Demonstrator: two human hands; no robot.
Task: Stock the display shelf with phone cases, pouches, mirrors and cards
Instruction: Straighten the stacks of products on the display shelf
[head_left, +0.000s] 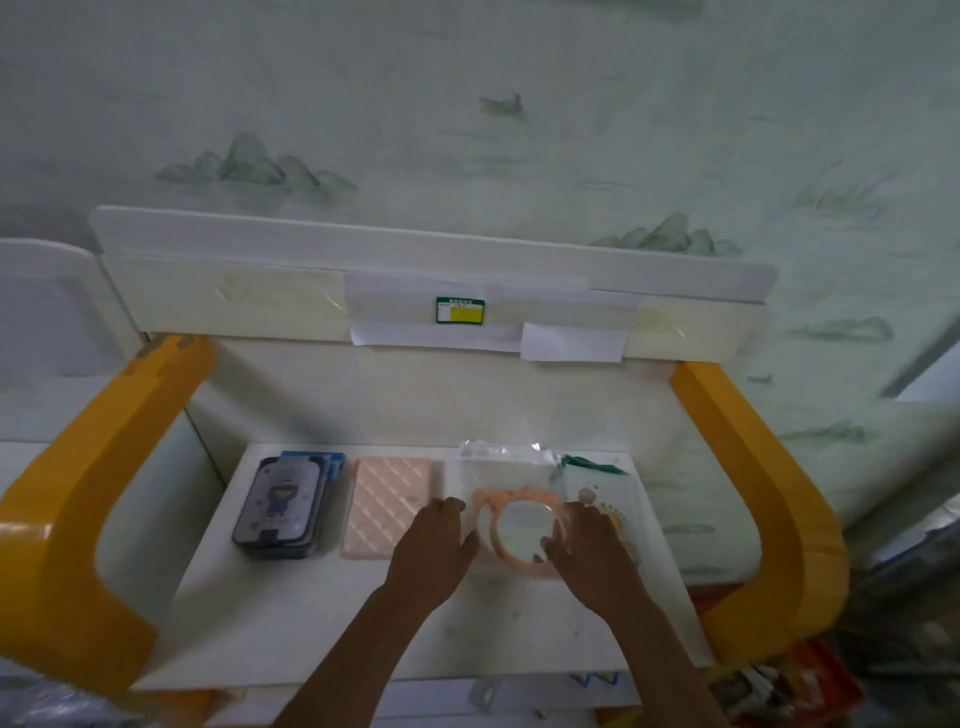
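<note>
The white shelf (291, 623) carried a phone-case stack (283, 506) at 9 o'clock and a pink pouch (387, 506) beside it. The round mirror (519, 527) (orange-rimmed) lay between both hands: left grip (434, 545) open at its 9 o'clock edge, right grip (589, 551) curled against its 3 o'clock rim.

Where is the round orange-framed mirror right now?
On the white shelf, centre-right, between both hands, with the pink quilted pouch to its left and a patterned card to its right.
</note>
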